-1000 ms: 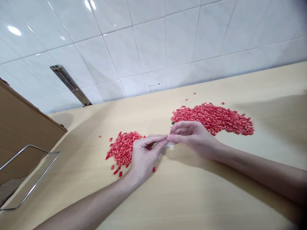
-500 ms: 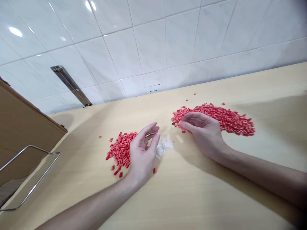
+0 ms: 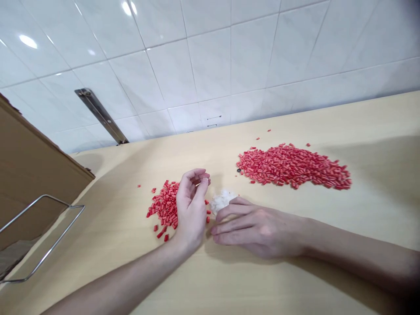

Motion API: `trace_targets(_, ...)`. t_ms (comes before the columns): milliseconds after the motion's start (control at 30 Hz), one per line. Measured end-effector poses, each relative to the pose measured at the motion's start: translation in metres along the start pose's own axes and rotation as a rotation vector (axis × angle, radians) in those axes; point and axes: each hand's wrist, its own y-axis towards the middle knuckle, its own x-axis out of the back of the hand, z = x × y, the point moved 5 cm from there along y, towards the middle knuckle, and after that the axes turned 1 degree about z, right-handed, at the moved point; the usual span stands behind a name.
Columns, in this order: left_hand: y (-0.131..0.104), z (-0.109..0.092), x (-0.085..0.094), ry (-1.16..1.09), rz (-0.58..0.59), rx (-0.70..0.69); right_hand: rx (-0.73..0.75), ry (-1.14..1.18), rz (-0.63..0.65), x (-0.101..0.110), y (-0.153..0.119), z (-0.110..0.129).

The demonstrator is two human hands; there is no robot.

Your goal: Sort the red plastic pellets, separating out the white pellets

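My left hand [image 3: 192, 205] is half curled beside the left pile of red tube-shaped pieces [image 3: 164, 205], covering its right side. Its thumb tip is close to the fingertips, and I see nothing between them. My right hand [image 3: 256, 225] reaches down to the table with fingers bent and fingertips close together. Its thumb and whatever the fingertips pinch are hidden. A small heap of whitish translucent bits [image 3: 221, 200] lies between the hands, partly behind the right fingers. A few red pieces [image 3: 208, 212] sit between that heap and my left hand.
A larger pile of smaller red pieces [image 3: 292, 166] spreads at the right, with a small black ring [image 3: 239, 170] at its left edge. At the left stand a cardboard box [image 3: 39, 175] and a bent metal wire frame [image 3: 49, 251]. Behind the table [image 3: 183, 153] is a tiled wall.
My right hand has left the right-hand pile and come down to the left, over a spot where a single red piece lay. My left hand's thumb and fingertips are closer together.
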Motion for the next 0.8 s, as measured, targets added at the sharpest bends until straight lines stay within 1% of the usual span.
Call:
trace_targets(67,0.000,0.000,-0.001,0.000,0.013,0.004,-0.015,0.073,-0.004,0.000,-0.001,-0.002)
trace_targets(133,0.000,0.000,-0.001,0.009,0.022,0.002,-0.022,0.132,-0.038,0.001,-0.001,-0.003)
trace_targets(200,0.000,-0.001,-0.001,0.019,0.023,-0.001,-0.037,0.157,-0.083,0.003,-0.001,-0.004)
trace_targets(267,-0.001,-0.002,-0.001,0.021,0.032,-0.001,-0.076,0.173,-0.161,0.006,-0.001,-0.007)
trace_targets(333,-0.002,-0.005,-0.002,0.029,0.045,-0.011,-0.191,0.219,-0.292,0.012,-0.002,-0.016)
trace_targets(400,-0.004,-0.008,-0.004,0.061,0.087,-0.026,-0.387,0.319,-0.490,0.020,-0.008,-0.030)
trace_targets(467,-0.006,-0.009,-0.009,0.134,0.177,-0.044,-0.586,0.489,-0.670,0.025,-0.016,-0.045)
trace_targets(500,-0.007,-0.009,-0.012,0.176,0.235,-0.047,-0.659,0.584,-0.727,0.025,-0.019,-0.050)
trace_targets(533,-0.008,-0.009,-0.014,0.208,0.289,-0.041,-0.712,0.678,-0.753,0.024,-0.021,-0.054)
trace_targets(567,-0.009,-0.008,-0.016,0.225,0.329,-0.029,-0.743,0.761,-0.752,0.023,-0.021,-0.056)
trace_targets(633,-0.009,-0.006,-0.017,0.206,0.363,0.004,-0.772,0.880,-0.718,0.021,-0.021,-0.058)
trace_targets(700,-0.009,-0.006,-0.017,0.161,0.361,0.007,-0.774,0.942,-0.696,0.020,-0.021,-0.058)
trace_targets(800,-0.009,-0.009,-0.015,0.158,0.321,-0.038,-0.786,0.939,-0.700,0.022,-0.022,-0.057)
